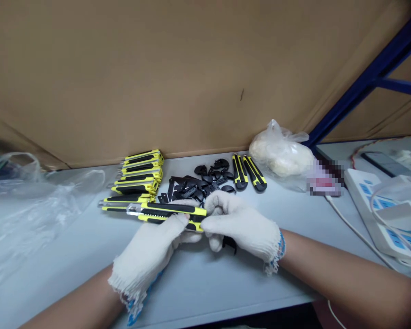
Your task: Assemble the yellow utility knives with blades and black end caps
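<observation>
My left hand [160,242], in a white knitted glove, is closed around a yellow-and-black utility knife [174,209] held nearly level, its metal nose to the left. At the knife's rear end my right hand [233,219], gloved alike, has thumb and fingers pinched against it. Any small part between those fingertips is hidden. Below the right hand a curved black piece [230,245] shows; whether it lies on the table or is held I cannot tell. Just beyond both hands is a pile of small black plastic parts [205,183].
A stack of yellow-and-black knives [139,171] lies behind on the left. Two more knives [248,172] lie right of the pile. A clear plastic bag [37,214] spreads at left; a tied bag [281,151] sits back right. A power strip [380,214] with cables borders the right.
</observation>
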Tool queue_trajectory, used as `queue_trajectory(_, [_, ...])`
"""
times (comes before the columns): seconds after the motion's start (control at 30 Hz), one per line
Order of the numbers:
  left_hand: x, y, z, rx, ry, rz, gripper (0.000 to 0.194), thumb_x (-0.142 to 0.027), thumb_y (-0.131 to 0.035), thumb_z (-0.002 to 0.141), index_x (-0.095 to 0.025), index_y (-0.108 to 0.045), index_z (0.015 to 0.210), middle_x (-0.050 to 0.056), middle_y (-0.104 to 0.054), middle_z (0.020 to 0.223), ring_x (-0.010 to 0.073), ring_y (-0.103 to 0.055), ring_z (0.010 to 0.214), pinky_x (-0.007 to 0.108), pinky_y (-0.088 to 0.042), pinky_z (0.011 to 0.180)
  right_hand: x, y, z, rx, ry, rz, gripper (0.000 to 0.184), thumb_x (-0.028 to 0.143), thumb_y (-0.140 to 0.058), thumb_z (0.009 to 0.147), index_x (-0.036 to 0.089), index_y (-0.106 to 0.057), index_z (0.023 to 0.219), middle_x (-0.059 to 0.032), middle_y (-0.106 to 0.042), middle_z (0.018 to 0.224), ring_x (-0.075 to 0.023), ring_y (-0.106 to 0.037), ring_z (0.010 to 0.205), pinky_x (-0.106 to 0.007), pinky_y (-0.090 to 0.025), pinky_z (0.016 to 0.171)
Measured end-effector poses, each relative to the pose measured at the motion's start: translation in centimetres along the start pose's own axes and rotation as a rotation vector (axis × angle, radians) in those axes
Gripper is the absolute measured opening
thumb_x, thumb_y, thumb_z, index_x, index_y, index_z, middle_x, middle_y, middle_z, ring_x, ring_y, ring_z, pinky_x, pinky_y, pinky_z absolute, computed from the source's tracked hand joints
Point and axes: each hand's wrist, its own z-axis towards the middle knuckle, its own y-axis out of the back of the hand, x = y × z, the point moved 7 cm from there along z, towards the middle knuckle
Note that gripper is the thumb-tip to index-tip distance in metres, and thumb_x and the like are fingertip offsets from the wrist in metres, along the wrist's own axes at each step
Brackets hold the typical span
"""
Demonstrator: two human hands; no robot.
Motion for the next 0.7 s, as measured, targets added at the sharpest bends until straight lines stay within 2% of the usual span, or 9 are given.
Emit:
queue_trajectory(0.13, [-0.9,-0.1,-1.0,0.091,-0.019,0.331,0.048,-0.053,-0.067,0.102,-0.022,-0.074,0.137,0.013,-0.077,0.125,0.0271,-0.073,0.104,0.037,-0.063,0.09,-0.6,-0.3,-0.6,-0.021,-0.04,-0.157,0.037,0.031,-0.091,0.072,0.022,-0.058,0.086,0.0069,-0.07,0.071,-0.0104,-0.054,0.053,-0.022,-0.04,0.048])
queue_trajectory(0.23, [-1.3,-0.3,-1.5,0.117,0.001,0.443,0.048,-0.056,-0.066,0.102,-0.022,-0.075,0.135,0.011,-0.076,0.127,0.0294,-0.07,0.111,0.04,-0.06,0.098,0.1,-0.4,-1.1,-0.069,0.069,-0.41,0.043,0.037,-0.101,0.062,0.02,-0.064,0.075,0.0079,-0.066,0.069,-0.0104,-0.054,0.063,-0.022,-0.038,0.054])
queue_trajectory(0.3, [-1.4,-0.5,-1.5,0.109,0.009,0.424,0.048,-0.056,-0.067,0.101,-0.02,-0.076,0.132,0.012,-0.077,0.123,0.0305,-0.07,0.11,0.041,-0.061,0.096,0.8,-0.8,-1.2,-0.05,0.132,-0.572,0.039,0.043,-0.1,0.066,0.02,-0.07,0.075,0.0069,-0.068,0.072,-0.0117,-0.057,0.069,-0.023,-0.038,0.058])
queue_trajectory(0.37, [-1.5,-0.7,-1.4,0.094,-0.011,0.395,0.045,-0.054,-0.068,0.1,-0.019,-0.077,0.128,0.012,-0.077,0.119,0.029,-0.07,0.105,0.04,-0.061,0.091,1.5,-1.1,-1.3,0.017,0.166,-0.706,0.036,0.051,-0.094,0.077,0.021,-0.074,0.08,0.0051,-0.072,0.077,-0.0135,-0.063,0.072,-0.024,-0.039,0.062])
queue_trajectory(0.47, [-1.6,-0.5,-1.1,0.054,-0.024,0.381,0.042,-0.052,-0.072,0.098,-0.022,-0.076,0.127,0.008,-0.077,0.104,0.0211,-0.067,0.083,0.029,-0.058,0.07,2.9,-1.3,-2.1,0.108,0.304,-1.067,0.044,0.063,-0.083,0.087,0.021,-0.073,0.092,0.0,-0.074,0.082,-0.0179,-0.066,0.073,-0.028,-0.035,0.062])
queue_trajectory(0.53, [-1.7,0.0,-1.1,0.001,-0.019,0.349,0.043,-0.052,-0.073,0.097,-0.023,-0.074,0.13,0.006,-0.074,0.092,0.0163,-0.06,0.068,0.024,-0.049,0.056,3.3,-0.8,-2.9,0.094,0.382,-1.39,0.049,0.067,-0.08,0.088,0.02,-0.071,0.1,-0.0032,-0.073,0.084,-0.0208,-0.065,0.071,-0.03,-0.027,0.059])
queue_trajectory(0.6, [-2.0,0.7,-1.0,-0.055,-0.029,0.308,0.043,-0.053,-0.073,0.097,-0.024,-0.073,0.128,0.004,-0.071,0.085,0.0138,-0.054,0.061,0.021,-0.039,0.049,3.0,0.0,-3.4,0.067,0.374,-1.6,0.048,0.065,-0.082,0.086,0.022,-0.068,0.103,-0.0034,-0.071,0.084,-0.0213,-0.062,0.067,-0.032,-0.019,0.058])
queue_trajectory(0.7, [-2.5,1.4,-0.9,-0.101,-0.068,0.245,0.035,-0.053,-0.074,0.095,-0.023,-0.076,0.115,0.004,-0.07,0.085,0.0128,-0.054,0.061,0.02,-0.036,0.048,2.0,0.9,-3.4,0.112,0.347,-1.685,0.021,0.042,-0.072,0.097,0.023,-0.065,0.094,-0.002,-0.069,0.083,-0.0184,-0.059,0.066,-0.034,-0.018,0.059])
